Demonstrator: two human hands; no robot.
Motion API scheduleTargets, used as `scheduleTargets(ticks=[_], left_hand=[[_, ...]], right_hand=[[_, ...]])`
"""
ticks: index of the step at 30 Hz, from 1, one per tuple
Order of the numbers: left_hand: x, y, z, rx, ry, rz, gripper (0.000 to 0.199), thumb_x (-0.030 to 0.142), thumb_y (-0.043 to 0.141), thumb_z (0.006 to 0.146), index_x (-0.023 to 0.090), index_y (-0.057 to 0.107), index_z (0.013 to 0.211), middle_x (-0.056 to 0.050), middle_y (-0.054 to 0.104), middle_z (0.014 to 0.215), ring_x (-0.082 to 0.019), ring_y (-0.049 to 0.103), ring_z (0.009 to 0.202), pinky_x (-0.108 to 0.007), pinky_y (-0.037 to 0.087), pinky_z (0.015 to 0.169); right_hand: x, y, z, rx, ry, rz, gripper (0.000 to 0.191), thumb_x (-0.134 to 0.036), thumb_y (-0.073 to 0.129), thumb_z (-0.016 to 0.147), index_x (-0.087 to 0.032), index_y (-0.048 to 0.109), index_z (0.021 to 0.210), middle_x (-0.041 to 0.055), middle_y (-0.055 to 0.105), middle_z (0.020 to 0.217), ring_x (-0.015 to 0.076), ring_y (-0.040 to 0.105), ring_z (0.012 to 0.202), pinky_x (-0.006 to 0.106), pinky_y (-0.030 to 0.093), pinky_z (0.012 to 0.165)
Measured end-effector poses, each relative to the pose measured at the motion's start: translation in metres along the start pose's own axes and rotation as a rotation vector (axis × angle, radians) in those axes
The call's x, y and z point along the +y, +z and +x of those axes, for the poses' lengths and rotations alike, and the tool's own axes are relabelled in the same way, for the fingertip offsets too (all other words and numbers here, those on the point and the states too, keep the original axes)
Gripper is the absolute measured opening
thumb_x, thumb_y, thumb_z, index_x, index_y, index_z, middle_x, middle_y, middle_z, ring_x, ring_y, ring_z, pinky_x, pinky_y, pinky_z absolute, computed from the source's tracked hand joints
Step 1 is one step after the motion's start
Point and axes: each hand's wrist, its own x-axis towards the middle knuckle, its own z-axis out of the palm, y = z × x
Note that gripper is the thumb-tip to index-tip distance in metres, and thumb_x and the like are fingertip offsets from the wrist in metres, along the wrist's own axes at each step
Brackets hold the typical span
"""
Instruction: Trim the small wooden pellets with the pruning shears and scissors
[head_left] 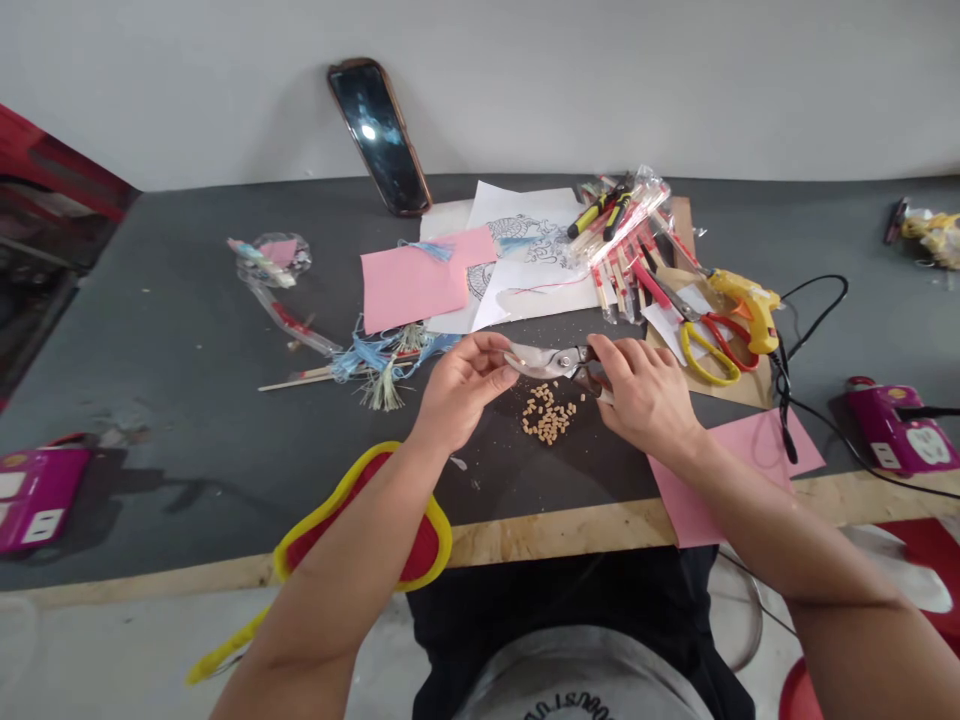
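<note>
Metal shears [559,362] are held in my right hand [643,392], its fingers wrapped round the handles, blades pointing left. At the blade tips, my left hand [471,385] has thumb and fingers pinched together; a small pale bit shows there, too small to name. Just below the shears lies a small pile of short tan pieces [547,415] on the dark table [247,460]. Under my left forearm is a red shape with a fuzzy yellow border [439,535], partly hidden by the arm.
Behind my hands lie pink sheets [412,290], printed paper and wrapped sticks [626,240]. Scissors [709,345] and a yellow glue gun [754,305] with a cable are at right. Blue tassels [367,355] lie left. A phone [381,135] leans on the wall. Purple boxes [904,430] stand at both sides.
</note>
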Motion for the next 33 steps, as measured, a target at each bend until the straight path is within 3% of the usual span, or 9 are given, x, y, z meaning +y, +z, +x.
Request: scheduleTargets(ticks=[8, 14, 17, 23, 33], left_hand=[[-0.0063, -0.0040, -0.0021, -0.018, 0.054, 0.188, 0.027, 0.038, 0.090, 0.072, 0.021, 0.077, 0.087, 0.000, 0.071, 0.077, -0.010, 0.062, 0.068, -0.021, 0.051, 0.065], [-0.0080, -0.0039, -0.0021, 0.005, 0.149, 0.243, 0.021, 0.037, 0.087, 0.075, 0.021, 0.076, 0.083, 0.001, 0.069, 0.075, -0.010, 0.060, 0.066, -0.021, 0.049, 0.063], [-0.0086, -0.0034, -0.0031, -0.013, 0.201, 0.288, 0.018, 0.036, 0.085, 0.078, 0.021, 0.076, 0.082, -0.001, 0.073, 0.080, -0.012, 0.064, 0.071, -0.023, 0.052, 0.066], [-0.0075, -0.0029, -0.0048, 0.030, 0.273, 0.357, 0.019, 0.039, 0.086, 0.077, 0.022, 0.079, 0.080, -0.002, 0.075, 0.076, -0.015, 0.065, 0.068, -0.026, 0.054, 0.063], [-0.0035, -0.0069, -0.0056, -0.105, 0.230, 0.370, 0.018, 0.040, 0.082, 0.081, 0.022, 0.079, 0.080, -0.002, 0.075, 0.075, -0.015, 0.066, 0.065, -0.026, 0.053, 0.060]], right_hand=[[0.0001, 0.0049, -0.0013, 0.025, -0.007, 0.017, 0.056, -0.020, 0.054, 0.091, -0.016, 0.046, 0.145, 0.0140, 0.067, 0.121, 0.0273, 0.058, 0.099, 0.039, 0.038, 0.078], [0.0007, 0.0064, -0.0028, 0.090, -0.037, 0.070, 0.022, -0.020, 0.058, 0.088, -0.020, 0.063, 0.110, 0.0114, 0.068, 0.122, 0.0250, 0.058, 0.099, 0.037, 0.038, 0.081], [0.0006, 0.0042, -0.0031, 0.081, -0.075, 0.037, 0.016, -0.016, 0.059, 0.088, -0.023, 0.065, 0.100, 0.0086, 0.066, 0.127, 0.0241, 0.056, 0.099, 0.037, 0.036, 0.081], [-0.0028, 0.0010, -0.0032, 0.066, -0.105, -0.009, 0.021, -0.017, 0.058, 0.090, -0.023, 0.068, 0.107, 0.0105, 0.060, 0.140, 0.0260, 0.053, 0.102, 0.040, 0.034, 0.080], [-0.0005, 0.0020, -0.0028, 0.067, -0.125, 0.016, 0.016, -0.019, 0.061, 0.090, -0.023, 0.069, 0.102, 0.0093, 0.062, 0.138, 0.0252, 0.054, 0.104, 0.039, 0.035, 0.082]])
